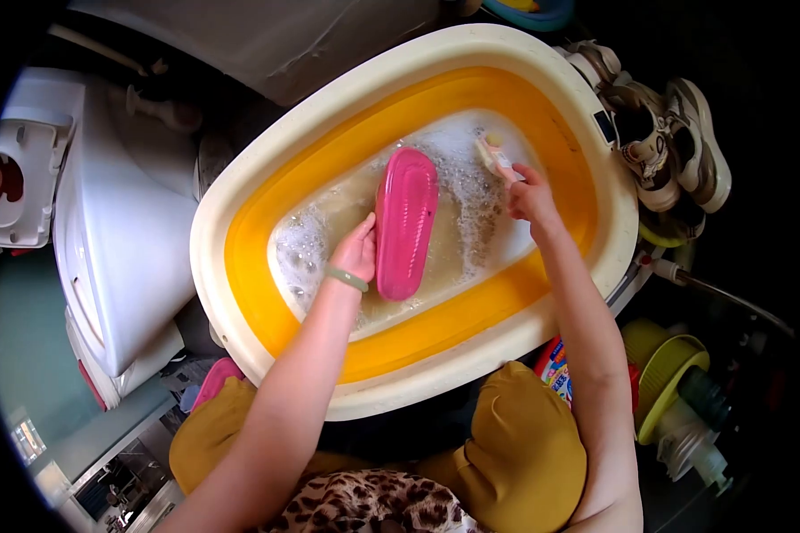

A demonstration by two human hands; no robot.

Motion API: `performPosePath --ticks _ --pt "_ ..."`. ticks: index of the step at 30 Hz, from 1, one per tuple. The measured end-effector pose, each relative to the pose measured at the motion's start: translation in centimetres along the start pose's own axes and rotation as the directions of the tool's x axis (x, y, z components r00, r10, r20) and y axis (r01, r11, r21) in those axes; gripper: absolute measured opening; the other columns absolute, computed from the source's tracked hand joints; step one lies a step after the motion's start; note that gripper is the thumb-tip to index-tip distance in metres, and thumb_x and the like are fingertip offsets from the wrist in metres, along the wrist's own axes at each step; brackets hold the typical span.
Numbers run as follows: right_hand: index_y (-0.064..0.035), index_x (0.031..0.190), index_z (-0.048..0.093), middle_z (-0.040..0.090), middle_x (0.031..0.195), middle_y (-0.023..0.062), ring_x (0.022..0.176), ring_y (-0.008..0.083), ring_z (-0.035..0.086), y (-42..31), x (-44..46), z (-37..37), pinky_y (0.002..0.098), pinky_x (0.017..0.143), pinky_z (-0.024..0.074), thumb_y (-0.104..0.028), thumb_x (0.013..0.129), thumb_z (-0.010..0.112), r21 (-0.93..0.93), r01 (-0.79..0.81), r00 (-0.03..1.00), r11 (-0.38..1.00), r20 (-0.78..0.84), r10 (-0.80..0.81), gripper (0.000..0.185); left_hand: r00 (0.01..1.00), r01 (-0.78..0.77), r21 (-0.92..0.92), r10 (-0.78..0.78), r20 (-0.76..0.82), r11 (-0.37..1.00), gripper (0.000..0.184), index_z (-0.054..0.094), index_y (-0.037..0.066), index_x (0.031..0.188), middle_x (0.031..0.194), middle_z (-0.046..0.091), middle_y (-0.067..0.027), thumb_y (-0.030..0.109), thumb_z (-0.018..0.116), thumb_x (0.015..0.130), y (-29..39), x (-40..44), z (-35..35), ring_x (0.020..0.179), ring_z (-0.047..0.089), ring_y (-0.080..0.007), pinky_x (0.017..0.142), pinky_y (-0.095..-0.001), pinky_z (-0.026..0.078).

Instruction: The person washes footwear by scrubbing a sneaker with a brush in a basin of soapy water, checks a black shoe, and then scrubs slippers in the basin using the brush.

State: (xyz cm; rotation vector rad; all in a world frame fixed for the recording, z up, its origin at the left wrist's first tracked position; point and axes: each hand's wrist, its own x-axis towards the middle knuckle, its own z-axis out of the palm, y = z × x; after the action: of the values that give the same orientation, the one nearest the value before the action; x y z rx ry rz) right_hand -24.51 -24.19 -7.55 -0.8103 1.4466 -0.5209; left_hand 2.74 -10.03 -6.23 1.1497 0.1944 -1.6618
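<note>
My left hand (357, 253), with a pale green bangle at the wrist, grips the side edge of a pink slipper (407, 222). The slipper is tilted over the water, its long flat face turned up towards me. On the right, my right hand (532, 197) is closed around the light pink handle of a scrubbing brush (498, 162). The brush head is at the suds, apart from the slipper. Both hands are inside a large cream and yellow basin (209, 240) that holds cloudy, foamy water (449, 235).
Several worn sneakers (653, 147) sit beyond the basin's right rim. Green plastic tubs (684, 364) and a colourful packet (556, 371) are at the lower right. White bathroom ceramic (124, 231) stands on the left. Another pink item (215, 382) lies by my left knee.
</note>
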Motion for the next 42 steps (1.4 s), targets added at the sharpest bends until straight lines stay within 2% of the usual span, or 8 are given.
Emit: performPosePath --ticks 3,7,12,17,25,31,36,42 --pt "-0.0038 0.131 0.043 0.057 0.088 0.0086 0.056 0.0133 0.053 -0.1 -0.6 0.5 0.0282 0.048 0.0441 -0.008 0.080 0.052 -0.016 0.079 0.997 0.997 -0.012 -0.079 0.052 0.840 0.276 0.408 -0.013 -0.542 0.870 0.031 0.054 0.004 0.115 0.111 0.062 -0.0099 0.024 0.053 0.091 2.0 2.5 -2.6 0.100 0.058 -0.0194 0.087 -0.0290 0.045" --pt "-0.0061 0.132 0.042 0.060 0.101 0.0142 0.072 0.0205 0.060 0.2 -3.4 3.9 0.0330 0.065 0.0500 -0.012 0.086 0.051 -0.297 0.463 0.873 0.835 -0.008 -0.487 0.047 0.979 0.120 0.920 0.111 -0.173 0.373 0.027 0.054 0.003 0.112 0.098 0.063 -0.0068 0.018 0.055 0.090 9.1 -0.9 -4.0 0.084 0.061 -0.0140 0.074 -0.0243 0.049" --pt "-0.0123 0.143 0.025 0.059 0.112 0.0207 0.098 0.0360 0.059 6.1 -6.3 12.2 0.0412 0.085 0.0457 -0.012 0.085 0.057 -0.219 0.595 0.804 0.774 0.165 -0.571 0.066 0.999 -0.009 0.994 -0.044 0.014 0.105 0.029 0.051 0.005 0.118 0.098 0.063 -0.0040 0.016 0.053 0.092 17.2 -9.4 -5.4 0.088 0.060 -0.0108 0.078 -0.0233 0.046" --pt "-0.0171 0.145 0.013 0.061 0.101 0.0256 0.085 0.0431 0.060 4.4 -6.4 17.7 0.0474 0.074 0.0477 -0.015 0.081 0.061 -0.658 0.571 0.807 0.492 0.561 -0.187 0.080 0.968 -0.067 0.895 0.245 -0.048 0.440 0.031 0.051 0.003 0.118 0.107 0.061 -0.0069 0.019 0.051 0.092 19.3 -22.3 -8.8 0.097 0.058 -0.0136 0.084 -0.0274 0.045" --pt "-0.0207 0.147 -0.005 0.054 0.119 0.0262 0.097 0.0471 0.056 5.0 0.1 16.3 0.0475 0.077 0.0450 0.000 0.080 0.046 -0.665 0.662 0.714 0.346 0.700 -0.020 0.086 0.665 0.040 0.640 0.458 -0.590 0.767 0.028 0.055 0.009 0.112 0.102 0.063 -0.0055 0.019 0.058 0.087 13.2 -35.6 -33.7 0.089 0.060 -0.0160 0.077 -0.0294 0.046" --pt "-0.0175 0.146 -0.007 0.055 0.123 0.0202 0.074 0.0346 0.058 5.0 1.7 17.7 0.0393 0.063 0.0457 0.005 0.078 0.043 -0.622 0.555 0.701 0.553 0.708 0.092 0.088 0.486 0.782 0.598 0.770 -0.413 -0.174 0.059 0.048 0.013 0.123 0.117 0.056 -0.0085 0.021 0.073 0.070 9.0 -36.1 -38.1 0.114 0.049 -0.0274 0.099 -0.0478 0.033" --pt "-0.0187 0.147 -0.005 0.047 0.131 0.0154 0.057 0.0207 0.049 6.5 4.5 15.0 0.0322 0.052 0.0432 0.007 0.078 0.041 -0.617 0.531 0.715 0.580 0.694 0.083 0.087 0.544 0.747 0.665 0.555 -0.629 0.022 0.047 0.053 0.009 0.110 0.108 0.058 -0.0122 0.023 0.073 0.070 8.0 -36.2 -40.3 0.108 0.052 -0.0316 0.096 -0.0461 0.037" --pt "-0.0263 0.147 0.005 0.060 0.101 0.0277 0.067 0.0415 0.054 4.8 0.6 13.0 0.0448 0.058 0.0410 -0.001 0.078 0.044 -0.701 0.641 0.736 0.311 0.677 0.010 0.083 0.366 0.443 0.891 0.889 -0.276 0.094 0.035 0.056 0.004 0.098 0.097 0.059 -0.0150 0.019 0.072 0.071 6.6 -40.8 -32.0 0.093 0.057 -0.0341 0.079 -0.0398 0.046"
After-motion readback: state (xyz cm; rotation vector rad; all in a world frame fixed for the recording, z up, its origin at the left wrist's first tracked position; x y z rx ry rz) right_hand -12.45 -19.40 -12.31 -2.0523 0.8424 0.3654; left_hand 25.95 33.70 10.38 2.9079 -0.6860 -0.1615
